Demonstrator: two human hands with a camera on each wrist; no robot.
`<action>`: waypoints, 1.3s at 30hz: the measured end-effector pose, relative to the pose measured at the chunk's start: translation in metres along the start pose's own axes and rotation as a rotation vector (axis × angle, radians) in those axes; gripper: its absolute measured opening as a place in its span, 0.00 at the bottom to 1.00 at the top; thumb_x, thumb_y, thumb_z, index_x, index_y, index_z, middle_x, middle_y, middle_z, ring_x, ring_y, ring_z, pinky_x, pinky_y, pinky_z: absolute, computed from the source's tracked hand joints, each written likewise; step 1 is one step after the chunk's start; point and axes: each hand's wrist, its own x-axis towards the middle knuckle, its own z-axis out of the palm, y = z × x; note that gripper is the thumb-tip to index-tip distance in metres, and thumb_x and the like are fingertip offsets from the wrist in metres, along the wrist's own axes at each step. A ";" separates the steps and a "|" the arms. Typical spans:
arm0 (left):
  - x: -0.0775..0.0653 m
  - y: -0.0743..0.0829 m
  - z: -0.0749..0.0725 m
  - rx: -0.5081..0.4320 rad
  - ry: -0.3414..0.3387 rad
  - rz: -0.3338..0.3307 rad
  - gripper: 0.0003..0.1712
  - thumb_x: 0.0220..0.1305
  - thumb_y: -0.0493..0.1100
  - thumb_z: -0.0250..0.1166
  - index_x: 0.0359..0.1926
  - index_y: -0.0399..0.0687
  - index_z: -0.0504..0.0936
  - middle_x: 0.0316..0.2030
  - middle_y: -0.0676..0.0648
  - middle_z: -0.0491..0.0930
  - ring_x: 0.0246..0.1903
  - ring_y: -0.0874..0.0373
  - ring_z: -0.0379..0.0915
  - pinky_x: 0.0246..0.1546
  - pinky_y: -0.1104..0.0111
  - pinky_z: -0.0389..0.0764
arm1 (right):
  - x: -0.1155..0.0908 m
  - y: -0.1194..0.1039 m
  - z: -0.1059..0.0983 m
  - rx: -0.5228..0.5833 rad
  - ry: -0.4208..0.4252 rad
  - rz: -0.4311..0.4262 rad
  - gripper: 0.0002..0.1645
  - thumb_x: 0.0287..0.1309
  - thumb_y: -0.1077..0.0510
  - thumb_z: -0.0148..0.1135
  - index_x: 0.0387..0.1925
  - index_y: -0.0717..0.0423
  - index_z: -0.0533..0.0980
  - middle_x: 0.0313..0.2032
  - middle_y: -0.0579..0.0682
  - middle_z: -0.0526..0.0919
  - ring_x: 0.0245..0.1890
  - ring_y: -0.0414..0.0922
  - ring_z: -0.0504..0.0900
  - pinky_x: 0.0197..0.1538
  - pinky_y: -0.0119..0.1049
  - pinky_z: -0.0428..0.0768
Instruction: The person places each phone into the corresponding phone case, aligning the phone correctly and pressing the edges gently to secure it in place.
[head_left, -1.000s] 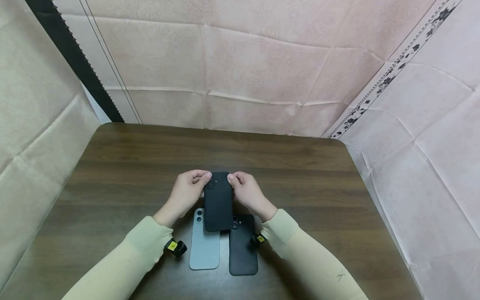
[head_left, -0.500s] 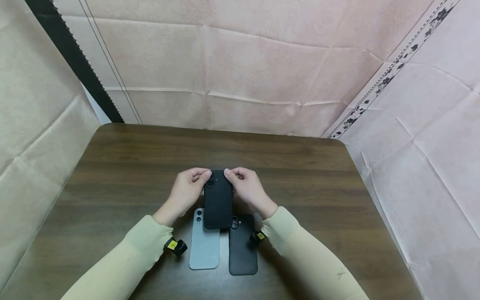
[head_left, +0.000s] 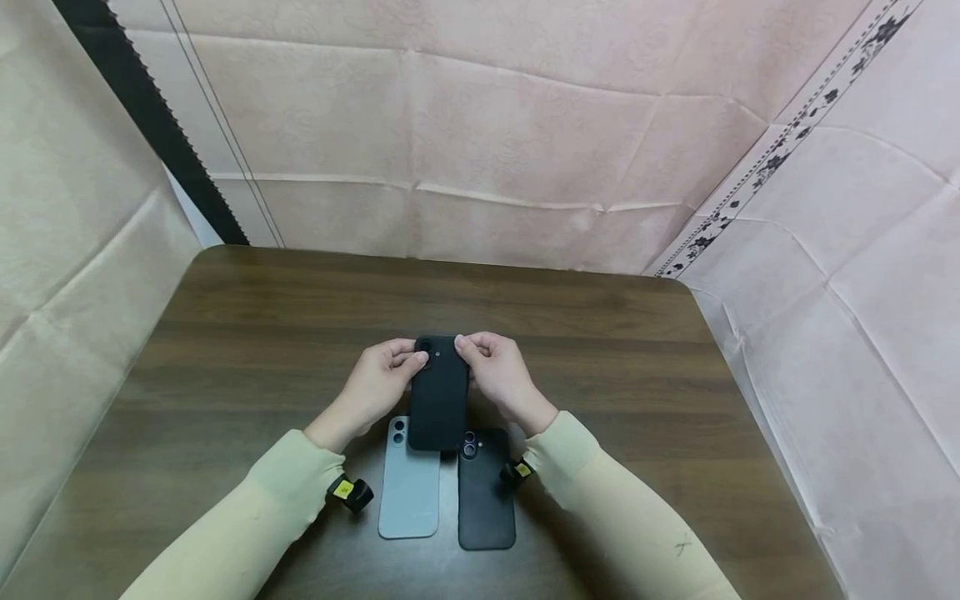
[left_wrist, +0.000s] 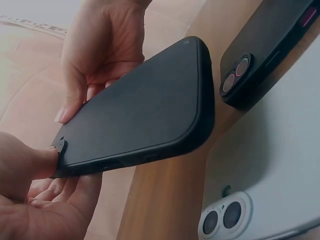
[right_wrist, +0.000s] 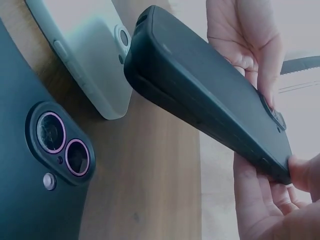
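Observation:
A black phone case (head_left: 438, 404), seen from its back, is held up at a tilt between both hands; whether a phone sits inside I cannot tell. My left hand (head_left: 378, 383) pinches its upper left corner, thumb on the back by the camera rim, fingers behind. At the upper right corner my right hand (head_left: 502, 379) pinches it with thumb in front and fingers behind. Below lie a pale blue phone (head_left: 409, 492) with two lenses and a phone in a black case (head_left: 486, 500), both back up. In the right wrist view, purple rings circle the black one's lenses (right_wrist: 51, 132).
The brown wooden table (head_left: 262, 333) carries the phones near its front side. Pale creased cloth (head_left: 480, 133) hangs behind and at both sides. Black wrist cameras with yellow labels sit on the left wrist (head_left: 351, 492) and right wrist (head_left: 516, 473).
The held black case has risen slightly away from me. The right thumb shifted inward over the corner, then back out to the edge. The left thumb slid a little lower. The two lying phones stayed put.

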 end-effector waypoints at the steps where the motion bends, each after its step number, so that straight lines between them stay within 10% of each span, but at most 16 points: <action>1: 0.000 0.000 0.000 0.004 0.000 -0.002 0.18 0.71 0.46 0.58 0.57 0.43 0.76 0.49 0.45 0.82 0.45 0.55 0.81 0.46 0.60 0.81 | 0.000 0.000 0.000 0.006 -0.004 0.004 0.18 0.63 0.44 0.60 0.40 0.55 0.81 0.31 0.53 0.86 0.30 0.52 0.86 0.37 0.42 0.84; 23: -0.004 0.007 -0.006 -0.065 0.120 0.034 0.23 0.68 0.52 0.60 0.58 0.45 0.76 0.47 0.46 0.83 0.46 0.56 0.80 0.52 0.59 0.77 | -0.008 0.006 -0.006 0.060 -0.217 0.056 0.17 0.70 0.46 0.52 0.48 0.53 0.77 0.43 0.55 0.81 0.41 0.51 0.83 0.48 0.44 0.81; 39: 0.000 0.004 -0.006 -0.096 0.102 0.007 0.26 0.67 0.55 0.60 0.59 0.45 0.75 0.46 0.47 0.83 0.44 0.56 0.81 0.49 0.63 0.79 | -0.009 0.011 0.001 0.135 -0.148 0.001 0.16 0.71 0.51 0.52 0.43 0.61 0.77 0.37 0.55 0.84 0.34 0.48 0.82 0.42 0.44 0.83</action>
